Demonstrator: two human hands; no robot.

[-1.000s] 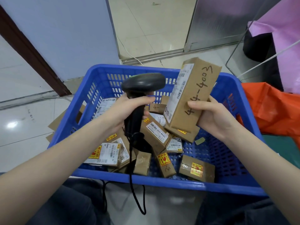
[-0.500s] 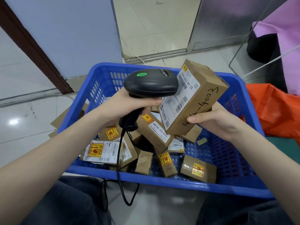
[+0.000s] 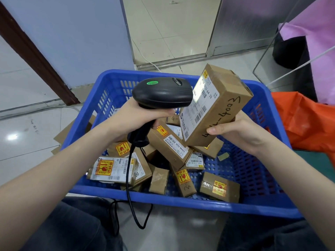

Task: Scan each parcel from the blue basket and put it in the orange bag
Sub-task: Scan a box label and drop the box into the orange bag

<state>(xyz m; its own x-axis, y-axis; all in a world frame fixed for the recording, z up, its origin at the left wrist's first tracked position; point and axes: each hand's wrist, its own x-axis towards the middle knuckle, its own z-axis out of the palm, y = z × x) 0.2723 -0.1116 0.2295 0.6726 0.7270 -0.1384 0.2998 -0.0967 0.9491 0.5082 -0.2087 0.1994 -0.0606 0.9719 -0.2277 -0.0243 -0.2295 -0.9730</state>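
Observation:
My left hand (image 3: 137,118) grips the handle of a black barcode scanner (image 3: 163,93) with a green light lit on top. Its head points right at the white label of a brown cardboard parcel (image 3: 219,105) marked "4-4003". My right hand (image 3: 237,131) holds that parcel from below, tilted, above the blue basket (image 3: 181,201). Several more small cardboard parcels (image 3: 170,151) lie in the basket. The orange bag (image 3: 306,122) lies on the floor just right of the basket.
The scanner's black cable (image 3: 134,211) hangs down over the basket's near rim to my lap. Flat cardboard (image 3: 63,134) lies left of the basket. A white wire frame (image 3: 282,73) and a pink-and-black bag (image 3: 311,48) stand at the back right. A wall (image 3: 72,37) rises behind.
The scanner head rose and swung toward the parcel, and its green light is lit. My right hand tilted the parcel so its label faces the scanner.

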